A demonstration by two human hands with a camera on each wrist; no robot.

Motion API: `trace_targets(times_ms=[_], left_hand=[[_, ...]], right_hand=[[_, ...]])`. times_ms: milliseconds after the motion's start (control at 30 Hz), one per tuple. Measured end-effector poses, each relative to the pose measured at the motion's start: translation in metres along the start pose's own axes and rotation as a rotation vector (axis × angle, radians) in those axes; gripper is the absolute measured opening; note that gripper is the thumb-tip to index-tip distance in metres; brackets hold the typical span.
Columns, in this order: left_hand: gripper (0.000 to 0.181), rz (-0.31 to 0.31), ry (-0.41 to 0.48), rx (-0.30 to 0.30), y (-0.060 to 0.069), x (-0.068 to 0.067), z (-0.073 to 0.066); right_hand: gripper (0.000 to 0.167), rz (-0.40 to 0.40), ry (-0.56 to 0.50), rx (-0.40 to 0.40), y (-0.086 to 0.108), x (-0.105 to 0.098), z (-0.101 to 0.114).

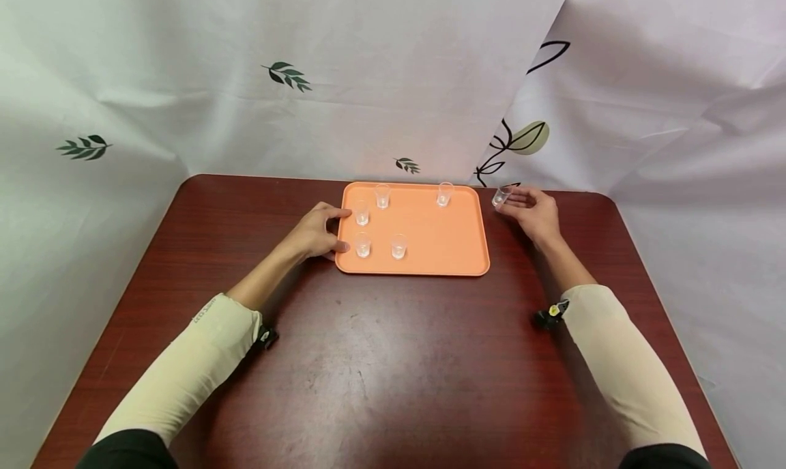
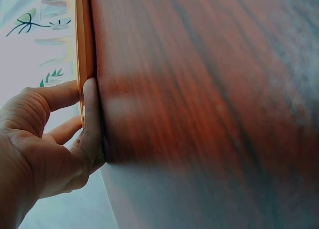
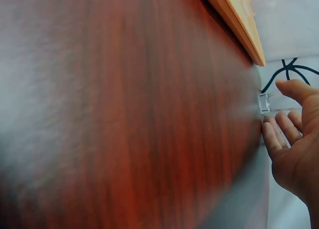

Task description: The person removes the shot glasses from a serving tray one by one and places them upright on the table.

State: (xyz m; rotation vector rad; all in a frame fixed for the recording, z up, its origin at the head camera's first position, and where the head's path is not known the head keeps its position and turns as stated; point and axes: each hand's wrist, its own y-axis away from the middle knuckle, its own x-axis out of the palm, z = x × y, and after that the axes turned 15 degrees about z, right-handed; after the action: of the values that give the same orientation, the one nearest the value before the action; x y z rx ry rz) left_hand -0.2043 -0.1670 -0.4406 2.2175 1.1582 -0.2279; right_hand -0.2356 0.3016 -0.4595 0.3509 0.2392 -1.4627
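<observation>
An orange tray (image 1: 430, 237) lies near the table's back edge, bearing several small clear cups, among them one at the back right (image 1: 445, 194) and one near the front (image 1: 399, 247). My left hand (image 1: 316, 233) grips the tray's left edge; the left wrist view shows the thumb and fingers of that hand (image 2: 55, 139) on both sides of the rim (image 2: 84, 39). Just right of the tray, my right hand (image 1: 534, 213) holds another clear cup (image 1: 501, 196) between thumb and fingers. In the right wrist view, this cup (image 3: 264, 103) is low at the table surface beside the hand (image 3: 299, 139).
A dark red wooden table (image 1: 393, 360) extends in front of the tray. Behind it hangs a pale curtain (image 1: 368, 114) with leaf prints, close to the back edge.
</observation>
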Motion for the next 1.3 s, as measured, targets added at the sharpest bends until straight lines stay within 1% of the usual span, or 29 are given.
trace_targets(times_ms=[167, 333, 500, 700, 833, 967, 1100, 1200, 1300], left_hand=[[0.083, 0.003, 0.008, -0.001, 0.000, 0.001, -0.001], [0.083, 0.008, 0.022, -0.002, 0.000, 0.001, -0.002], [0.083, 0.005, 0.022, -0.004, 0.001, 0.001, -0.003], [0.083, 0.004, 0.015, -0.003, 0.000, 0.001, -0.004], [0.083, 0.004, 0.012, -0.006, 0.001, 0.001, -0.005], [0.082, 0.007, 0.016, -0.013, 0.001, 0.001, -0.005], [0.083, 0.008, 0.016, -0.017, 0.000, 0.001, -0.005], [0.083, 0.009, 0.016, -0.019, 0.000, 0.001, -0.004], [0.083, 0.012, 0.018, -0.020, 0.000, 0.000, -0.004]], right_hand=[[0.060, -0.013, -0.003, 0.010, 0.007, -0.001, -0.001], [0.060, -0.030, 0.007, 0.016, 0.016, -0.002, 0.002], [0.060, -0.028, 0.017, 0.014, 0.024, -0.004, 0.002], [0.056, -0.033, -0.032, 0.008, 0.033, -0.002, 0.004], [0.054, -0.018, -0.059, 0.011, 0.038, 0.002, 0.006], [0.053, 0.006, -0.085, -0.013, 0.040, 0.009, 0.009], [0.052, 0.029, -0.125, -0.059, 0.041, 0.017, 0.016], [0.051, 0.053, -0.170, -0.095, 0.040, 0.025, 0.021], [0.049, 0.071, -0.194, -0.117, 0.038, 0.032, 0.024]])
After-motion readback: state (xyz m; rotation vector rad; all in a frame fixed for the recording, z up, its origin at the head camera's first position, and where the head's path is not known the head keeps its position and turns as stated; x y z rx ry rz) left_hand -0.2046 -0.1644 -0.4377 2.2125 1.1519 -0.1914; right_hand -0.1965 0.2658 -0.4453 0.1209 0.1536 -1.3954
